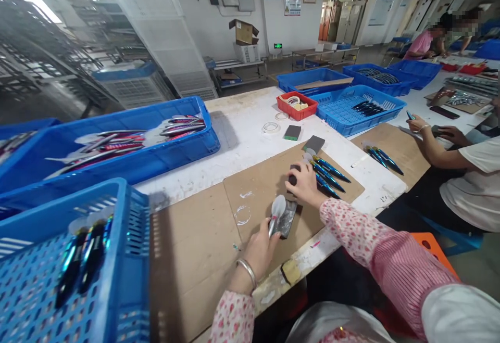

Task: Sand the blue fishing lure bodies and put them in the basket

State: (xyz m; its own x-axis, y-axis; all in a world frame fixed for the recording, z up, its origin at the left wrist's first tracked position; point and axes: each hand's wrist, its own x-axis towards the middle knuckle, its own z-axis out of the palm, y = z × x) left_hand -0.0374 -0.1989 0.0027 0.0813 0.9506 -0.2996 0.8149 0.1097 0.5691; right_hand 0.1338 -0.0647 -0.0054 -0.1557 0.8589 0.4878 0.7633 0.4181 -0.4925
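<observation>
My left hand (258,252) is closed around a fishing lure (272,227) whose rounded, translucent lip points away from me. Just beside and partly under the lure lies a worn grey block (289,220) on the cardboard sheet (211,223). My right hand (307,186) grips a small dark sanding block (294,175) between thumb and fingers, above the cardboard. Several blue-black lures (331,169) with clear lips lie right of that hand. Behind them rests another dark block (314,144), and a green-edged block (292,132) sits farther back.
A blue crate (135,218) with dark lures stands at my left, near a blue bin (211,129) of red-and-silver lures. Beyond are a red basket (299,109), tape rolls (271,127) and a light-blue crate (363,116). A co-worker's hands (420,124) work at the right.
</observation>
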